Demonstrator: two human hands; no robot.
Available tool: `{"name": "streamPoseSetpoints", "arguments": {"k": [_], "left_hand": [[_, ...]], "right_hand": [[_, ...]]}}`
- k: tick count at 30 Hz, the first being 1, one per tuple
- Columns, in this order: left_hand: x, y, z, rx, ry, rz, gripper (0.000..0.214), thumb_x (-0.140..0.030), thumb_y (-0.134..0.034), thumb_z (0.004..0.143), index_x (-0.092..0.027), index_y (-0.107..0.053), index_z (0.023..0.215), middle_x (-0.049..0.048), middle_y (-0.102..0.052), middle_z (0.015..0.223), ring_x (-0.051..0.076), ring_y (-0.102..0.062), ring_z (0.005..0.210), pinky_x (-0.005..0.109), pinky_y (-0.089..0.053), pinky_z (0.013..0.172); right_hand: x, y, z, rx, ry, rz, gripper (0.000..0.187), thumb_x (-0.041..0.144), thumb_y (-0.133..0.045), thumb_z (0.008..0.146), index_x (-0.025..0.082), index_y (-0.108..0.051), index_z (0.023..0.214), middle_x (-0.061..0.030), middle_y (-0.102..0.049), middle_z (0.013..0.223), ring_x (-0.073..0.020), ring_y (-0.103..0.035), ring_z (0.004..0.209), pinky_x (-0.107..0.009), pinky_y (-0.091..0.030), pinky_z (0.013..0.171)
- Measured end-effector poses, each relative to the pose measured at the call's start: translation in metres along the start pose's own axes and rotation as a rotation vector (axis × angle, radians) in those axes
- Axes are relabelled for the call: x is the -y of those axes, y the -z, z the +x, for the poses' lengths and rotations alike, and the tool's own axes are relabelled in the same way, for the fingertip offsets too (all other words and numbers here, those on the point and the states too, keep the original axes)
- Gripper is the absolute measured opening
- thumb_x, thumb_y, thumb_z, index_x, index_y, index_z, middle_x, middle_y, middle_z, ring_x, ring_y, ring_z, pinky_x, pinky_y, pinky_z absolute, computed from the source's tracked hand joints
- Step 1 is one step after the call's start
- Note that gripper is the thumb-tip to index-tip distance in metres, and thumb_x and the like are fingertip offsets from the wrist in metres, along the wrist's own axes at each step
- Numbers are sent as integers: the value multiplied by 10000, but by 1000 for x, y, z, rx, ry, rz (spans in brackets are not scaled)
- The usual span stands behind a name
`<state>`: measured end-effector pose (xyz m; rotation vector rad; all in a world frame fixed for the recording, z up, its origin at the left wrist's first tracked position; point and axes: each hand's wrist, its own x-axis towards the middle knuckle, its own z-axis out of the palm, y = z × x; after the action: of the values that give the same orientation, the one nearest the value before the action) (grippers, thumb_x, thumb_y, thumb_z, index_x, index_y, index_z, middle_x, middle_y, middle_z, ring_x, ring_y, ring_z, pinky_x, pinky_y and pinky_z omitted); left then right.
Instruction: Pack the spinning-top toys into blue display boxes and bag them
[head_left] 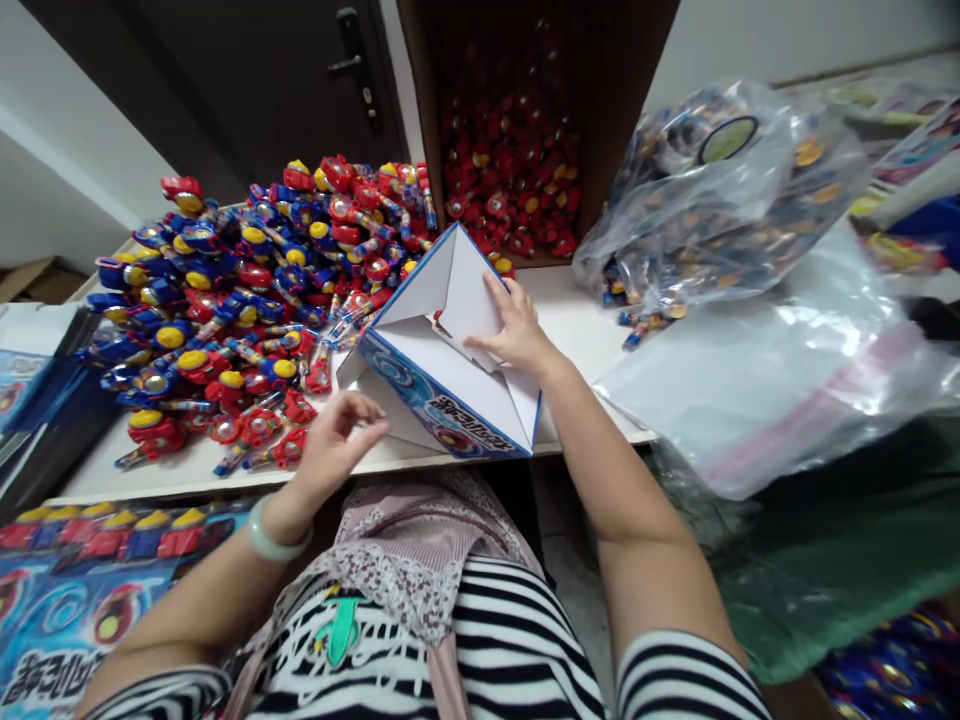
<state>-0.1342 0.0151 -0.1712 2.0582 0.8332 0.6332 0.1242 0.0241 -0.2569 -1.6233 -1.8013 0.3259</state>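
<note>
Carton: an open carton [457, 405], white inside and blue with printing outside, sits skewed at the front edge of the counter [559, 315], between the toy heap and the plastic bags; its printed side faces the wearer.
Flaps: white panels fold into its mouth, and a white flap [397, 440] juts out on the left, beneath the printed side.
Right hand: the right hand [520, 335] lies over the carton's right side, touching the white inner panel; its grip is spread, thumb and fingers well apart.
Left hand: the left hand [341, 440] is just beside the carton's left end, fingers curled and thumb pointing toward it — the grip is apart, holding nothing. Whether a fingertip brushes the flap, I cannot tell.
Wrist: a pale bangle [279, 530] circles the left one.
Toy heap: red and blue toys with yellow parts [247, 275] are piled on the counter, left of the carton and behind it.
Cardboard box: a tall cardboard box [626, 100] stands behind, holding mostly red toys [514, 165].
Bags: on the right lies a clear bag [720, 215] of toys — a pink-striped plastic bag [780, 390] is in front.
Lower left: blue printed packages [75, 610] show below the counter's edge.
</note>
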Motion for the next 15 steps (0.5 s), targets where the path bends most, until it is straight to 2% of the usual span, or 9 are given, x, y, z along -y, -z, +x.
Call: {"name": "streamPoseSetpoints", "arguments": {"k": [4,8,11,13,15], "left_hand": [[37,-29,-12,-93,116,-395,517,-470,-751,785,-175,-617,1188,146,-700,1162,307,-679,1136,461,-577,964],[69,-50,-23,-190,186,-726,735,-664,-825,521,-214,-649,1076,111,-740,1059,366,-673,1161,524,-596,957],[82,-56,-20,-91,216,-734,789,-690,-836,438,-240,-680,1067,94,-752,1005,395,-645,1211,549,-599,959],[87,-55,-17,-16,201,-654,797,-737,-789,477,-237,-694,1090,106,-755,1002,397,-642,1217,560,-595,955],[93,-54,-17,27,184,-541,753,-751,-736,559,-229,-702,1101,123,-755,1014,389,-646,1210,568,-587,959]], "right_hand": [[-4,-2,3,6,88,-34,1202,714,-768,694,332,-130,1639,-137,-129,1688,-457,-161,1536,-712,-209,1190],[-1,-7,3,-6,69,-50,1201,691,-773,706,318,-119,1642,-144,-134,1684,-471,-195,1517,-724,-222,1186],[10,-12,-1,-85,7,-85,1179,635,-798,720,271,-157,1640,-182,-173,1666,-486,-232,1494,-720,-229,1188],[16,-12,-5,-127,-29,-114,1137,593,-786,760,220,-169,1640,-218,-179,1658,-486,-231,1495,-708,-216,1198],[18,-6,-9,-86,-25,-105,1057,601,-729,815,230,-180,1638,-215,-192,1656,-469,-239,1500,-704,-226,1195]]}}
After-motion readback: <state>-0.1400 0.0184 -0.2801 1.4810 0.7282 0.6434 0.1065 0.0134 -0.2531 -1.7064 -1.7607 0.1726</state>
